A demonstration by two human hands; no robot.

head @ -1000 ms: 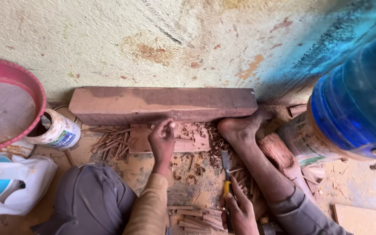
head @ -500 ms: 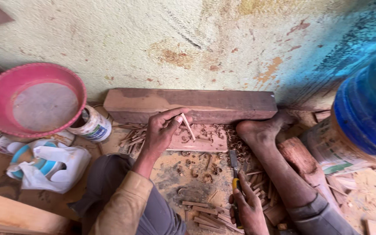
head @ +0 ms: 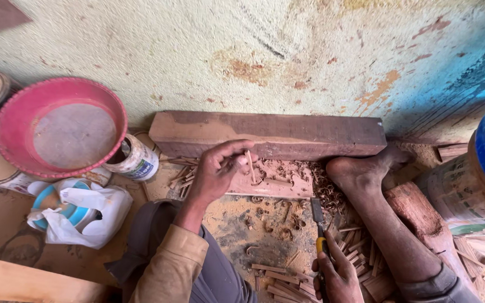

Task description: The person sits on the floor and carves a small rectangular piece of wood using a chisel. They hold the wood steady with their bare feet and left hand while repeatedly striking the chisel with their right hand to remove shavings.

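While the left hand (head: pixel 215 171) is pinching a thin wooden stick (head: pixel 250 166) in a narrow grip over the small board (head: pixel 276 182), the right hand (head: pixel 338 275) is closing its grip around a yellow-handled chisel (head: pixel 318 224), blade pointing toward the board. Judging by the heaps of cut sticks (head: pixel 279 283) and shavings (head: pixel 270 216) lying on the floor, much splitting is already done, though more wood is waiting. Room is running tight: a beam (head: pixel 270 133) is standing just behind the board against the wall, a bare foot (head: pixel 360 171) is bracing on the right, and a tin (head: pixel 136 160) and red basin (head: pixel 57 126) are crowding the left.
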